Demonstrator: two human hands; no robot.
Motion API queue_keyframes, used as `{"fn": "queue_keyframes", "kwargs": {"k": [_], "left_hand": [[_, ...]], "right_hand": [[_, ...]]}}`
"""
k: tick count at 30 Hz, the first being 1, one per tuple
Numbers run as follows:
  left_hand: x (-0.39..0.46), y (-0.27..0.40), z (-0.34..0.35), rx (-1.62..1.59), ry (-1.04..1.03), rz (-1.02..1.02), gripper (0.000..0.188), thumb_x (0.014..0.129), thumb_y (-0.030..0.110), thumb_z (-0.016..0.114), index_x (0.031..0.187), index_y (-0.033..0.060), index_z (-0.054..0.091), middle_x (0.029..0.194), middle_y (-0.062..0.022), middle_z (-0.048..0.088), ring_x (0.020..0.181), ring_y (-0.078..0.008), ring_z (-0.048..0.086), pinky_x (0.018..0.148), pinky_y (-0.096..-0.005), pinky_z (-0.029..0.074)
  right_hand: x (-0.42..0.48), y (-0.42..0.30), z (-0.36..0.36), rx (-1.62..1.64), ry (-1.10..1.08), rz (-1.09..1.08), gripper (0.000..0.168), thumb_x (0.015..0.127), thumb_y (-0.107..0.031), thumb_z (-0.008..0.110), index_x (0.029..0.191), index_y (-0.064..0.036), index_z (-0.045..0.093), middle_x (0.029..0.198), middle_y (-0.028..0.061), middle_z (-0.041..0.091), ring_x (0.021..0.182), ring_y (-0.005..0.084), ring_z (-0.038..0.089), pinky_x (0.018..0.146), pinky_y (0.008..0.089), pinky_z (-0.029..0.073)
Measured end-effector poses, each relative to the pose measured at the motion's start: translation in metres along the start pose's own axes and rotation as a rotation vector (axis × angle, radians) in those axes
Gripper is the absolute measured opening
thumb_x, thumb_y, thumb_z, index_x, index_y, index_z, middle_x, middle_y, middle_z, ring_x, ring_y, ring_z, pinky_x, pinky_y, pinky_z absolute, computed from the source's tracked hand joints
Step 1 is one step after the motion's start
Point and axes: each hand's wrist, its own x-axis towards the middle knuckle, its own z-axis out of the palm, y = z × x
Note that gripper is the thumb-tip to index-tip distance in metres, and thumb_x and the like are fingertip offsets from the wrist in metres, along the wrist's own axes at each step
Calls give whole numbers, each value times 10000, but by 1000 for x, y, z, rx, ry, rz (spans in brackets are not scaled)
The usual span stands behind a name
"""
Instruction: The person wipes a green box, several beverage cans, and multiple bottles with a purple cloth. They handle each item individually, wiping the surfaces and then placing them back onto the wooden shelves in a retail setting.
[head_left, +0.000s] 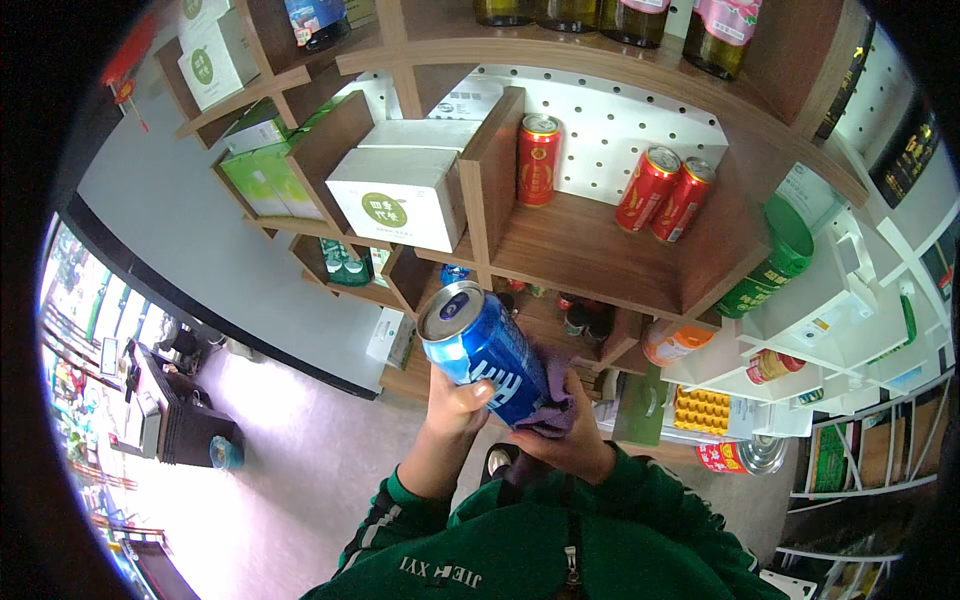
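A blue drink can (487, 360) with a silver lid is held tilted before my chest. My left hand (459, 405) grips the can's side, thumb across its front. Around the can's lower end, my right hand (566, 442) presses a purple cloth (555, 401) against it. Above and to the right, red drink cans stand in a brown shelf compartment (592, 247): one red can (538, 161) by the left divider, and a pair, a red can (647, 189) beside another red can (682, 199), farther right.
A white carton (397, 199) sits left of the compartment; bottles (720, 34) stand on the shelf above. At right are a green canister (772, 259) and white shelving (810, 315). A large tin (742, 456) lies low at right. A dark counter (180, 420) stands at far left.
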Motion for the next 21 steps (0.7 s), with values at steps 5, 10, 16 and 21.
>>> {"fn": "queue_keyframes", "kwargs": {"k": [5,10,16,21], "left_hand": [[24,-25,-21,-432,-481,-18,907,613,328,778,1308,-23,311,1163,-211,493,1039,-319,556,899,-464,473],[20,-25,-32,3,-514,-264,1045,648,503,759,1388,-12,231,1334,-232,400,1235,-316,425,1017,-434,354],[-16,-32,-27,996,-291,218,921,790,430,649,1410,-31,147,1433,-227,230,1320,-346,271,1070,-437,229],[-36,-56,0,776,-258,218,1368,517,762,650,1374,-117,45,1354,-274,279,1280,-372,298,1043,-429,257]], "right_hand": [[2,0,-27,495,-245,452,927,649,-268,808,1350,-1,262,1248,160,463,1161,254,470,977,399,402],[-7,-9,-24,728,-142,437,820,656,-348,787,1285,-12,383,1197,142,525,1090,247,529,947,399,430],[-2,4,-26,333,146,230,748,666,-193,774,1275,-32,371,1158,122,544,1081,198,527,933,382,432],[0,-7,-11,-39,240,-190,829,644,-153,783,1291,-21,281,1239,154,431,1127,246,467,974,383,360]]}}
